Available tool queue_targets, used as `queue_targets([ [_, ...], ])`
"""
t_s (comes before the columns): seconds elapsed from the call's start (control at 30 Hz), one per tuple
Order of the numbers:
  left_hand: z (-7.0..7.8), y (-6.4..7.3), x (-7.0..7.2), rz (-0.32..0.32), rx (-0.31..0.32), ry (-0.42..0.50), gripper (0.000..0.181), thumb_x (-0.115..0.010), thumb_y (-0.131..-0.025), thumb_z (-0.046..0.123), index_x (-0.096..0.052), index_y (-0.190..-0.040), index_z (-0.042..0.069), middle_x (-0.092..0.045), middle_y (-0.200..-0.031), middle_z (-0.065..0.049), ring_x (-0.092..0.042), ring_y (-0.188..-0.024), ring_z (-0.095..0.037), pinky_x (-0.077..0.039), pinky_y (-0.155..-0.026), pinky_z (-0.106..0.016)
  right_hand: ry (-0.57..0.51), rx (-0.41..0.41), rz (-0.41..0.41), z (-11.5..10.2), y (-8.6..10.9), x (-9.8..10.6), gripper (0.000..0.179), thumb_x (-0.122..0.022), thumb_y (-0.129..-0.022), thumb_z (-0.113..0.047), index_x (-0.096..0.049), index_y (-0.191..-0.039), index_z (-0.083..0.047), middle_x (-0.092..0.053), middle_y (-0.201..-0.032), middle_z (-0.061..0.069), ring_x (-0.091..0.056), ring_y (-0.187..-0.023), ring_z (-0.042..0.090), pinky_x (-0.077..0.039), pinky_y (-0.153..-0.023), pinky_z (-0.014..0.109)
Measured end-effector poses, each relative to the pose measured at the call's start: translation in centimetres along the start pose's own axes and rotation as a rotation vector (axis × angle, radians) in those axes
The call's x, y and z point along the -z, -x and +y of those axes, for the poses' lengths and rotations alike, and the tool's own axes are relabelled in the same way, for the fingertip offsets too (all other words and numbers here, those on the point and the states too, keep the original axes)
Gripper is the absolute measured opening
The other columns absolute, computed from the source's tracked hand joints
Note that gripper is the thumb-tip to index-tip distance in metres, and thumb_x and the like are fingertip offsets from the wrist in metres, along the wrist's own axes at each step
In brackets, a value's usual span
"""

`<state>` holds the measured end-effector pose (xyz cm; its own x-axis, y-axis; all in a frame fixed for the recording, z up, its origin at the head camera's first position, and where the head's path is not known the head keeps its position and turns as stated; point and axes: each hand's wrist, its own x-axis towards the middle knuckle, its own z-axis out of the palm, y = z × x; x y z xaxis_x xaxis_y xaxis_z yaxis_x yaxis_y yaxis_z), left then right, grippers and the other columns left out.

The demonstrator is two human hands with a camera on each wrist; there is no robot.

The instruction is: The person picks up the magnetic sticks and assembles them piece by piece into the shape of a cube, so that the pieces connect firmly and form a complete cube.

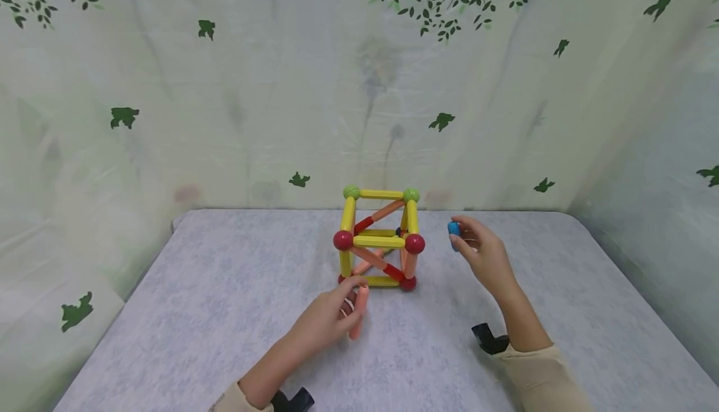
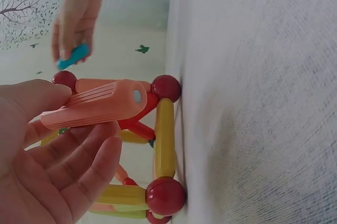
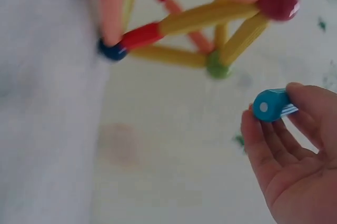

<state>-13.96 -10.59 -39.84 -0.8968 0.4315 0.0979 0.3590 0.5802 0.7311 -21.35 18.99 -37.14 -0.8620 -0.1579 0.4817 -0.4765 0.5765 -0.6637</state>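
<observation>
My left hand point(image 1: 322, 318) holds a salmon-pink magnetic rod point(image 1: 359, 312) between thumb and fingers, just in front of the frame. In the left wrist view, the ridged rod point(image 2: 102, 105) shows a metal dot on its end. To the right of the frame, clear of the table, my right hand point(image 1: 487, 257) pinches a short blue magnetic rod point(image 1: 454, 228); its dotted end point(image 3: 267, 106) faces the right wrist camera. The box-shaped frame point(image 1: 379, 242) of yellow, pink and red rods stands between the hands, joined by red, green and dark blue balls. My left fingers partly cover its lower front left corner.
A grey-blue cloth covers the table point(image 1: 224, 262). Behind it and at the sides hangs a pale curtain point(image 1: 314, 87) printed with leaves and branches. A black wrist mount point(image 1: 490, 339) sits by the right sleeve, another point(image 1: 293, 401) by the left.
</observation>
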Motion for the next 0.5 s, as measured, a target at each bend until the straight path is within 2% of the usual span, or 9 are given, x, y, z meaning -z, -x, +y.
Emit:
queue_targets([
  [0.1, -0.1, 0.0, 0.2, 0.030, -0.039, -0.004, 0.038, -0.062, -0.085, 0.018, -0.045, -0.119, 0.017, -0.057, -0.088, 0.007, -0.055, -0.071, -0.003, -0.047, -0.062, -0.018, -0.068, 0.076, 0.012, -2.5, -1.3, -0.7, 0.037, -0.058, -0.087, -0.009, -0.051, -0.123, -0.005, -0.057, -0.105, 0.009, -0.057, -0.092, 0.021, -0.049, -0.077, 0.034],
  [0.23, -0.2, 0.2, 0.3, 0.075, -0.102, -0.020, 0.038, -0.062, -0.085, 0.015, -0.044, -0.118, 0.015, -0.060, -0.090, 0.005, -0.056, -0.073, -0.003, -0.048, -0.064, -0.019, -0.103, 0.148, -0.035, -4.8, -2.8, -1.9, 0.038, -0.059, -0.086, -0.009, -0.050, -0.123, -0.002, -0.056, -0.106, 0.008, -0.057, -0.093, 0.019, -0.048, -0.079, 0.032],
  [0.4, -0.2, 0.3, 0.5, 0.131, -0.175, -0.006, 0.045, -0.063, -0.085, 0.012, -0.041, -0.125, 0.014, -0.058, -0.091, 0.007, -0.056, -0.076, -0.004, -0.048, -0.064, -0.020, -0.097, 0.124, -0.132, -5.9, -3.9, -3.4, 0.038, -0.060, -0.085, -0.013, -0.053, -0.122, -0.007, -0.057, -0.102, 0.004, -0.057, -0.090, 0.015, -0.048, -0.078, 0.031],
  [0.5, 0.1, 0.3, 1.0, 0.159, -0.206, 0.040, 0.049, -0.065, -0.084, 0.013, -0.040, -0.126, 0.014, -0.057, -0.090, 0.009, -0.057, -0.077, -0.004, -0.049, -0.064, -0.021, -0.082, 0.099, -0.155, -5.8, -4.0, -4.0, 0.039, -0.061, -0.085, -0.013, -0.053, -0.123, -0.009, -0.057, -0.101, 0.004, -0.057, -0.089, 0.015, -0.049, -0.078, 0.031],
])
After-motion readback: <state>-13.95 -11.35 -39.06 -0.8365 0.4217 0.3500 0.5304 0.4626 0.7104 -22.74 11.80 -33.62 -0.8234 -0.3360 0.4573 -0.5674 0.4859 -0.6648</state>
